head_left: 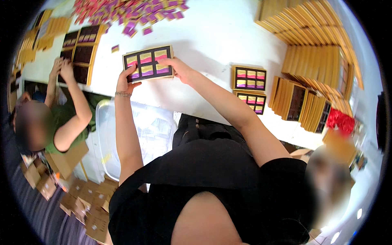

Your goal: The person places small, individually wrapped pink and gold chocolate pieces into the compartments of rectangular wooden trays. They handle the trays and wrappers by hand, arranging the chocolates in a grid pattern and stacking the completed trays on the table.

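Observation:
Between my two hands is a shallow gold-edged box (141, 51) with a black tray of six compartments, each showing a small gold-topped packet, pink in the back row and purple in the front row. My left hand (125, 81) grips the box's left end, thumb over the front left packet. At the right end my right hand (181, 70) holds on, its thumb reaching in over the packets. The fingers beneath the box are partly hidden. A single loose packet (115, 48) lies on the white table (204, 61), just left of the box.
Loose pink and purple packets (134, 14) are heaped at the far side. Filled boxes (249, 78) lie to the right, before stacked gold boxes (312, 61). A co-worker's hands (61, 69) are by open trays (83, 55) at left. A clear plastic bin (107, 139) stands below the table edge.

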Demonstrator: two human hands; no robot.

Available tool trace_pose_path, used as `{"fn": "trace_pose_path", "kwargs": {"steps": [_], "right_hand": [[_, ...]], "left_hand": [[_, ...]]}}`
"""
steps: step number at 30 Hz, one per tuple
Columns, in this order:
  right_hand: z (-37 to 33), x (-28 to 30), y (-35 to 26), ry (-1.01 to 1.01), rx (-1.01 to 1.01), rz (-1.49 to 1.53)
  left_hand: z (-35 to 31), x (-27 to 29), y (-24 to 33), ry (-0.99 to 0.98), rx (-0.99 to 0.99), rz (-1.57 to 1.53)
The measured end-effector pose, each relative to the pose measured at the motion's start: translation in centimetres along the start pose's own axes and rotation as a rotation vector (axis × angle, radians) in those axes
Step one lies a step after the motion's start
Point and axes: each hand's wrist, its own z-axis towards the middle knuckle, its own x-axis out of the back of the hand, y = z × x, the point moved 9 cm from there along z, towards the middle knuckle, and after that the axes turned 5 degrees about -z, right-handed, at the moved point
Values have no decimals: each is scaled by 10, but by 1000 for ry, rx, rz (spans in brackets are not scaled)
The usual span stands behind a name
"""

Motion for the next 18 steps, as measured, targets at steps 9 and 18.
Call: {"fn": "trace_pose_path", "kwargs": {"steps": [9, 18], "right_hand": [[-127, 304, -79, 521, 199, 425], [-200, 362, -34, 781, 568, 1030]], "left_hand": [[46, -373, -35, -505, 75, 477], [43, -600, -78, -1049, 247, 839]]}}
